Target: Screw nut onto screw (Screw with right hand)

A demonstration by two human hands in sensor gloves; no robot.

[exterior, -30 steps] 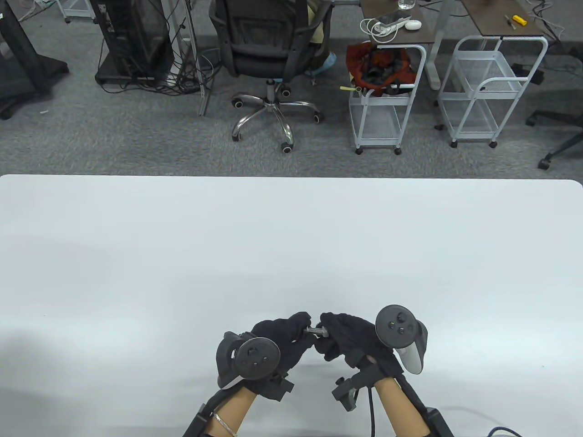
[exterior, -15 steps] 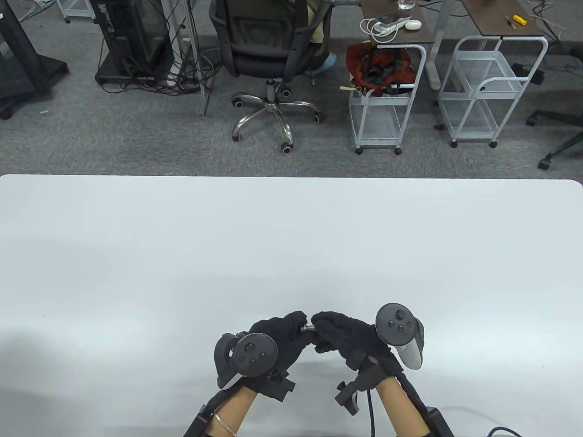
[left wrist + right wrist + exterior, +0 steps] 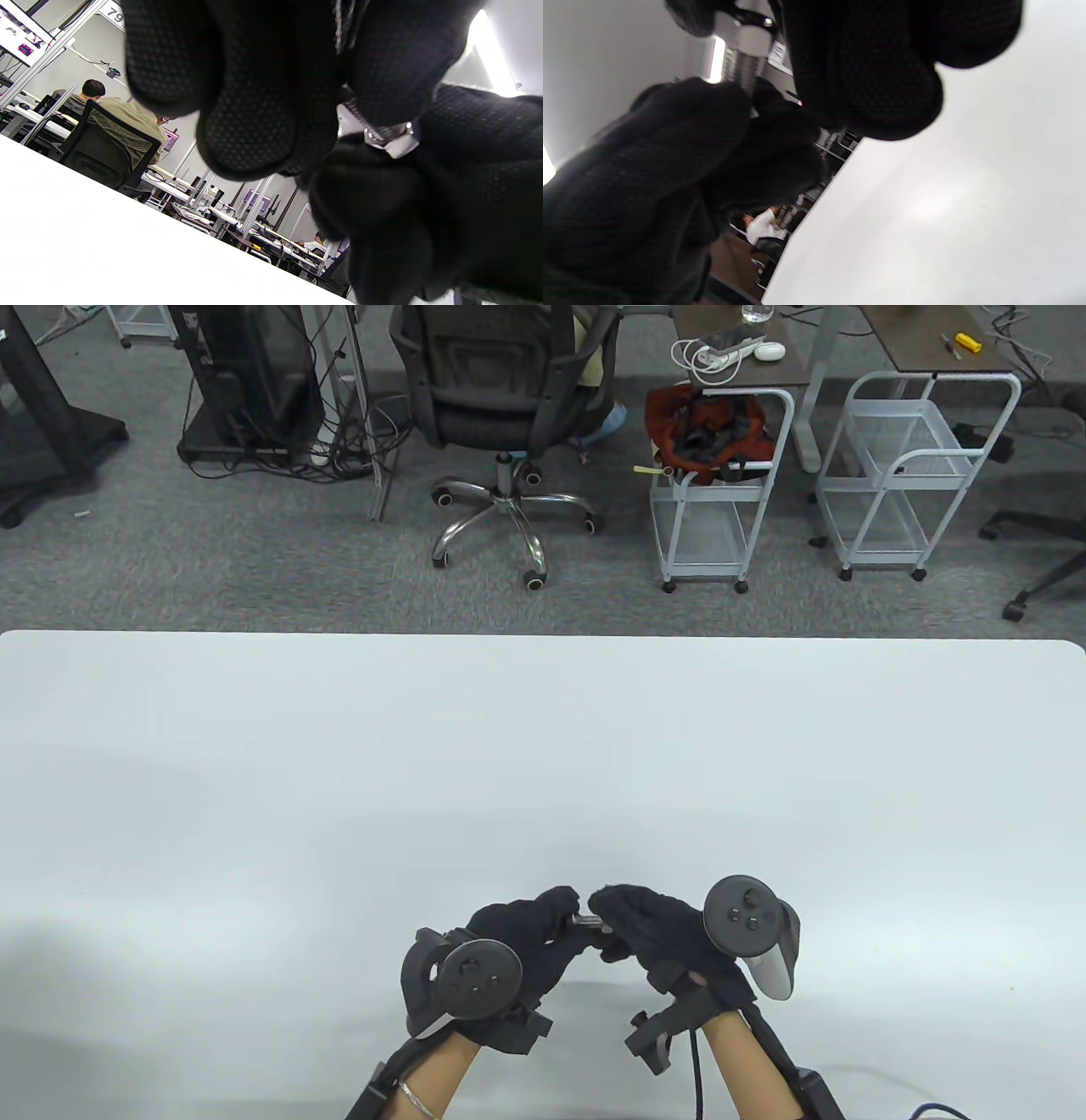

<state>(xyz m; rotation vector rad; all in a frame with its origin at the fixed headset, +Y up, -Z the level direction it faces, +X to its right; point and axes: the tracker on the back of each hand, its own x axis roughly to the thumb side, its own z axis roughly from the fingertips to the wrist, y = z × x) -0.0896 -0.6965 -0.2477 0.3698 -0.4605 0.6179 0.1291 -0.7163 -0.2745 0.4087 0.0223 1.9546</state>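
Landmark: the screw (image 3: 585, 921), a short run of bare metal held level between the two gloved hands, above the near edge of the white table (image 3: 543, 746).

Left hand: the left hand (image 3: 517, 937) is placed to the left of the screw, with its fingers (image 3: 250, 127) curled closed around that end. This is judged to be a steadying grip, so that the shank is kept from turning.

Right hand: the right hand (image 3: 649, 929) is brought in from the right of the screw, its fingertips bunched narrowly about the shank's right end. The working role is given to this hand by the task, which accounts for its end-on approach.

Nut: a hexagonal metal piece (image 3: 388, 133), taken to be the nut, is seen on the threaded shank in the left wrist view, wedged among the gloved fingers. Whether it is pinched by the right hand's fingers cannot be told for certain; it is largely hidden.

Threads: a ribbed metal length (image 3: 742, 72) is seen in the right wrist view, running up from the dark gloves, so part of the thread is judged still uncovered.

Height: the screw is held clear of the table, presumably so the fingers can be rolled around it freely.

Trackers: a tracker (image 3: 751, 925) sits to the right of the screw on the right hand, and another (image 3: 475, 976) to its lower left; neither is gripped.

Stage: threading is judged to be under way, not finished.
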